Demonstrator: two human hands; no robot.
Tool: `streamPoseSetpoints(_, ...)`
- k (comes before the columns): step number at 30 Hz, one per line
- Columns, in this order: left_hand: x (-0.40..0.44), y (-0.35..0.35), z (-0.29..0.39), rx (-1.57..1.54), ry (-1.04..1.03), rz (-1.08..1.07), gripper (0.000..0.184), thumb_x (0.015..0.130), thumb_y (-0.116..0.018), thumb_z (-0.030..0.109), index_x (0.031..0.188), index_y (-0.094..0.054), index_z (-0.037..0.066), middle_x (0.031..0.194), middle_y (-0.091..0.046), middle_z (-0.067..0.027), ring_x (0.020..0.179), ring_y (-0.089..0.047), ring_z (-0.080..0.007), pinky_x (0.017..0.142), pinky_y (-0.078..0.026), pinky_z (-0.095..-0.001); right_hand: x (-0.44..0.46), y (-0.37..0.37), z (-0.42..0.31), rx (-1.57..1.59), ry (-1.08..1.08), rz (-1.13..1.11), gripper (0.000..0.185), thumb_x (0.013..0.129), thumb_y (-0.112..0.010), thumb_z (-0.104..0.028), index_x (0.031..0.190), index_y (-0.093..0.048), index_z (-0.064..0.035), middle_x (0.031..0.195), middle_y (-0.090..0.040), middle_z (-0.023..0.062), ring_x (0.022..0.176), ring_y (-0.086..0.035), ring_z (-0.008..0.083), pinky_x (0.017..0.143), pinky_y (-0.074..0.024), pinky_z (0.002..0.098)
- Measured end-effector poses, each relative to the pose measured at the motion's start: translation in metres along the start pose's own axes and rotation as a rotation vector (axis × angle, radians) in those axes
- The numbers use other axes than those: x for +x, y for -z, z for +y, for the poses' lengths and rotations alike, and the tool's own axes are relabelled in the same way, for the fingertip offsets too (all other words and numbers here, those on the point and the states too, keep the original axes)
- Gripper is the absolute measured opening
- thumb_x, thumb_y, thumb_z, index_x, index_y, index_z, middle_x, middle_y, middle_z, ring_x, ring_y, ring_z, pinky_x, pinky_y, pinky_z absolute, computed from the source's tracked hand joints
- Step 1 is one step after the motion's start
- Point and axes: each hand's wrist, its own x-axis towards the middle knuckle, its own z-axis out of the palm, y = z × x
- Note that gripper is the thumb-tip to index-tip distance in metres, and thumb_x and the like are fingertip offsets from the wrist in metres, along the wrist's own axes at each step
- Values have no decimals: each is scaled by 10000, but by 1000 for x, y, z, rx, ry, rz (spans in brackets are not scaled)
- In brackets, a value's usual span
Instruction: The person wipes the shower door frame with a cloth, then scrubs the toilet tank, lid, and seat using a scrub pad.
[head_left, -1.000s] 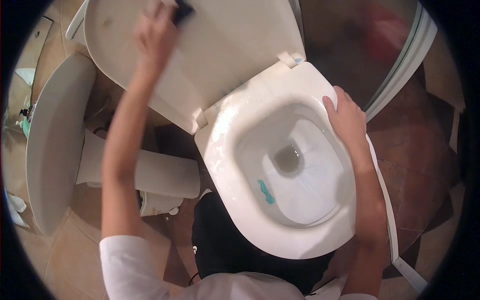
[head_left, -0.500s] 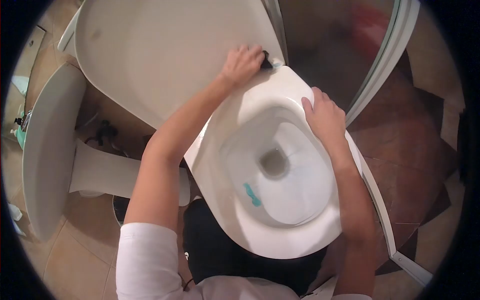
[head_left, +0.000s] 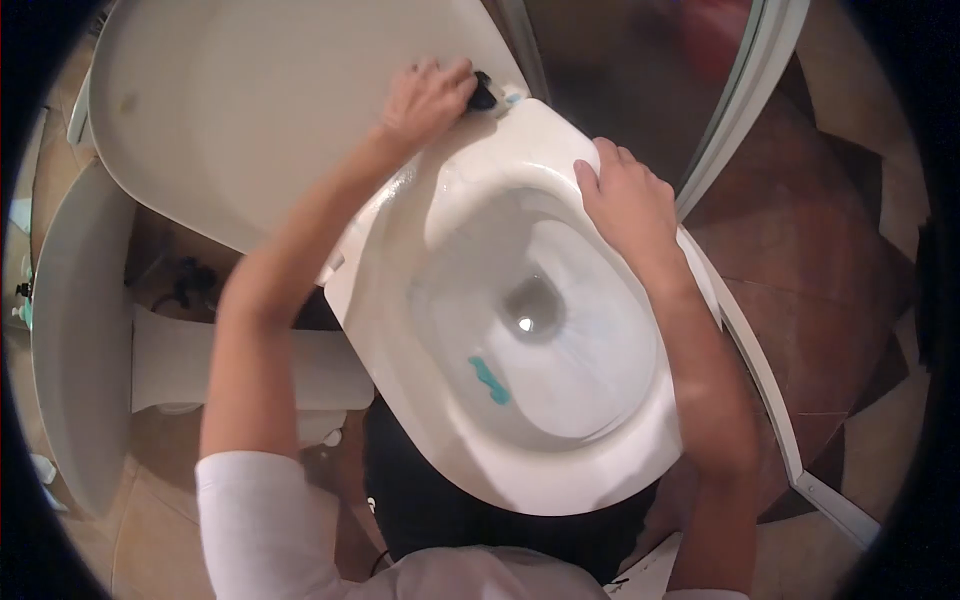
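Observation:
My left hand (head_left: 428, 102) is closed on a small dark object (head_left: 482, 93), pressing it near the hinge between the raised white lid (head_left: 270, 90) and the toilet seat (head_left: 380, 320). Its fingers are bent, and most of the object is hidden behind them. On the seat's upper right edge, my right hand (head_left: 630, 200) grips with its thumb on top and its fingers along the outer side. A teal gel strip (head_left: 488, 381) sticks to the inner left wall of the bowl (head_left: 590, 330). Water shows at the bottom of the bowl.
A white pedestal basin (head_left: 80, 340) stands at the left, with its pedestal (head_left: 250, 360) reaching towards the toilet. Dark pipework (head_left: 190, 283) lies behind it. At the right, a glass shower screen with a white frame (head_left: 740, 115) curves past the seat above brown floor tiles (head_left: 780, 250).
My left hand has come down from high on the lid to the hinge corner with the dark object. My right hand stays on the seat edge. The view has shifted.

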Motion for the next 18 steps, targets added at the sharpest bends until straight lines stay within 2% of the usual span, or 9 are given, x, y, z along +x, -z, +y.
streamPoseSetpoints(1, 1, -12, -23, 189, -79, 245, 175, 754, -607, 175, 925, -640, 155, 984, -587, 11, 835, -607, -218, 658, -500, -337, 0, 0, -1, -12, -6, -4, 382, 917, -466, -331, 1149, -524, -33, 1044, -616, 181, 928, -609, 372, 791, -480, 473)
streamPoseSetpoints(3, 19, 11, -63, -14, 177, 328, 212, 716, -646, 163, 928, -646, 154, 957, -611, 9, 809, -621, -215, 649, -505, -331, 1, 0, 1, -14, -23, -7, 378, 918, -465, -328, 1145, -525, -32, 1043, -615, 181, 927, -610, 369, 792, -480, 471)
streamPoseSetpoints(4, 18, 31, -69, 22, 203, 196, 359, 641, -708, 111, 992, -645, 151, 938, -622, 14, 783, -610, -201, 628, -523, -322, 1, 3, 1, -7, -20, -22, 373, 919, -463, -327, 1138, -526, -32, 1042, -614, 180, 927, -611, 366, 793, -482, 469)
streamPoseSetpoints(6, 3, 32, -56, 103, 250, 150, 334, 640, -703, 104, 966, -657, 161, 932, -621, 21, 749, -609, -190, 624, -525, -319, 0, 2, 1, 12, -18, -44, 369, 921, -461, -327, 1132, -527, -32, 1042, -614, 180, 927, -611, 364, 795, -483, 466)
streamPoseSetpoints(8, -15, 8, -27, -15, 151, 280, 309, 632, -692, 95, 932, -663, 163, 870, -599, 20, 718, -595, -188, 615, -522, -312, 0, 1, 2, -28, 23, 27, 365, 912, -481, -335, 1060, -555, -10, 1008, -638, 179, 873, -648, 338, 747, -517, 446)
streamPoseSetpoints(10, -16, 8, 13, -90, 135, 6, 274, 650, -647, 79, 914, -667, 152, 918, -608, 30, 816, -606, -173, 617, -525, -325, -1, 1, 1, -35, 20, 34, 364, 915, -476, -332, 1063, -554, -9, 1014, -636, 179, 882, -646, 337, 749, -517, 446)
streamPoseSetpoints(12, 1, 6, 10, -157, 193, 17, 140, 726, -598, 109, 856, -646, 130, 935, -607, 28, 773, -609, -203, 582, -519, -341, 0, 1, 0, -42, 21, 28, 363, 918, -471, -330, 1066, -553, -8, 1021, -634, 180, 892, -645, 335, 750, -518, 446)
streamPoseSetpoints(15, 41, -2, 1, -173, 152, -62, 249, 714, -605, 108, 944, -682, 165, 950, -620, 12, 859, -620, -215, 633, -521, -362, 2, -2, -3, -63, 4, 7, 369, 922, -459, -331, 1071, -550, -6, 1030, -631, 184, 897, -644, 335, 755, -517, 446)
streamPoseSetpoints(18, 53, -4, 15, -356, 261, -225, 244, 724, -601, 112, 939, -704, 158, 927, -626, -6, 818, -620, -264, 662, -515, -386, 5, -5, -1, -74, 8, 16, 375, 925, -452, -338, 1067, -552, -6, 1028, -630, 190, 887, -647, 338, 754, -518, 447)
